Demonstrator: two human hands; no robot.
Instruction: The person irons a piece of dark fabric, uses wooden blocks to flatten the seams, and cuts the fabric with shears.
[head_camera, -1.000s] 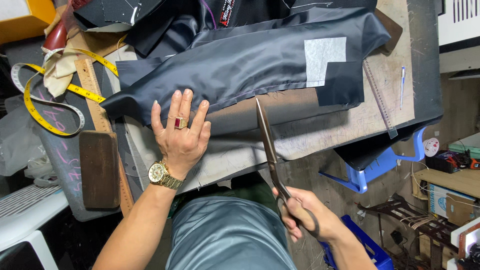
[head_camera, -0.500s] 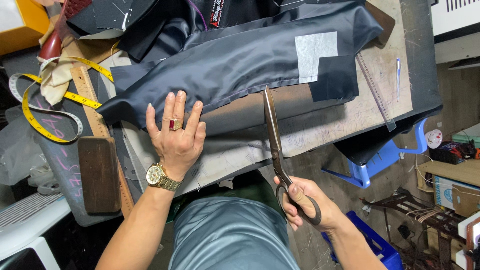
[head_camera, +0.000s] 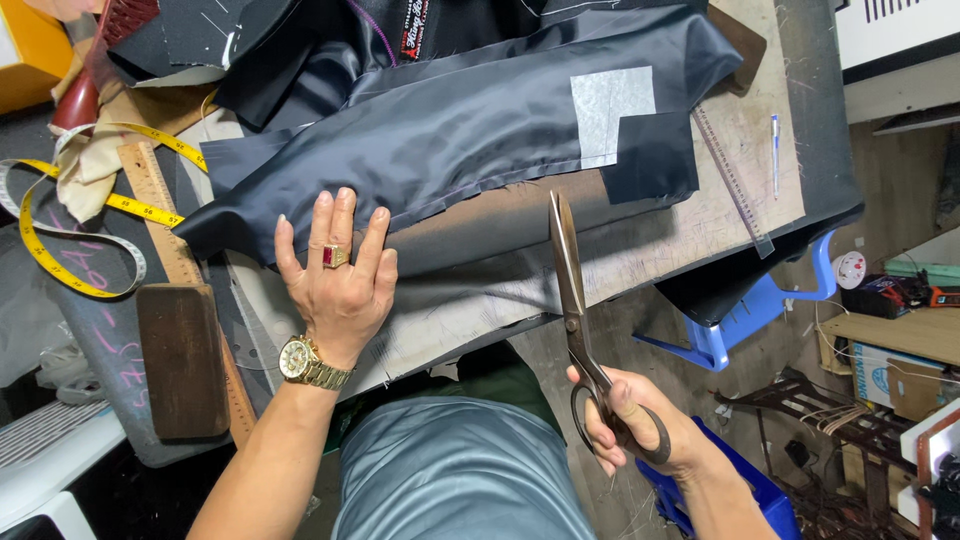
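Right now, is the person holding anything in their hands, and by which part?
The right hand holds large scissors by the handle loops, blades shut. The left hand grips nothing; it presses flat on dark fabric.

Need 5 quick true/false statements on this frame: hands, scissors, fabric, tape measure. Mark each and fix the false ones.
1. The left hand lies flat, palm down, on the dark satin fabric. True.
2. The right hand holds the scissors by the handles. True.
3. The scissors point toward the person's body. False: the blades point away, toward the fabric's lower edge.
4. The yellow tape measure hangs round the left wrist. False: it lies looped on the table, left of that hand; the wrist bears a gold watch.
5. A pale patch sits on the fabric near its right end. True.
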